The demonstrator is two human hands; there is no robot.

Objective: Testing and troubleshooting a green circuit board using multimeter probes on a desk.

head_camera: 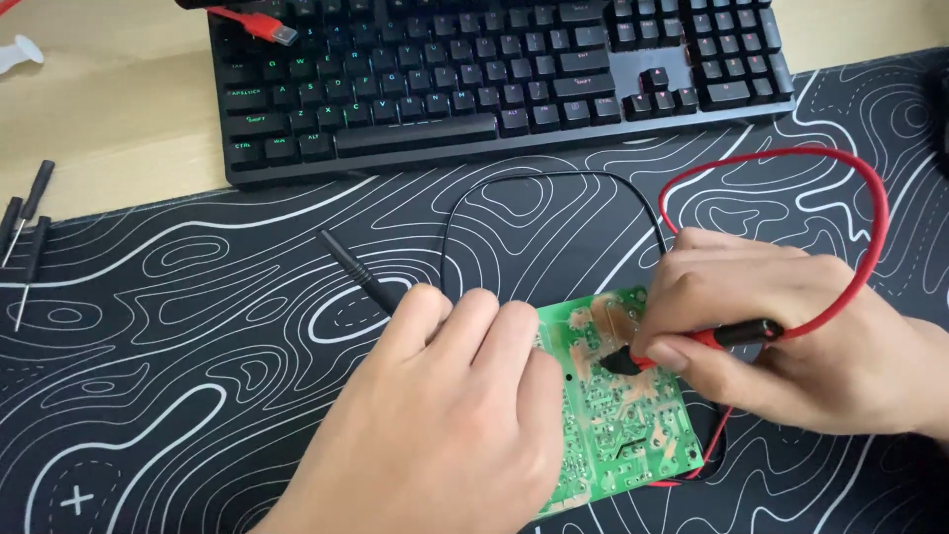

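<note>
A green circuit board (613, 425) lies solder side up on the black desk mat (198, 326). My left hand (445, 425) is closed around a black test probe (358, 269), whose rear end sticks out up and left; its tip is hidden under my fingers at the board's left edge. My right hand (781, 336) pinches a red test probe (727, 336) and presses its dark tip onto the board's upper middle. A red lead (870, 198) loops up and right from it. A black lead (554, 178) arcs above the board.
A black keyboard (494, 79) with lit keys spans the top of the desk. A red plug (259, 24) rests on its upper left corner. Several small screwdrivers (28, 222) lie at the left edge on the wooden desk (99, 109).
</note>
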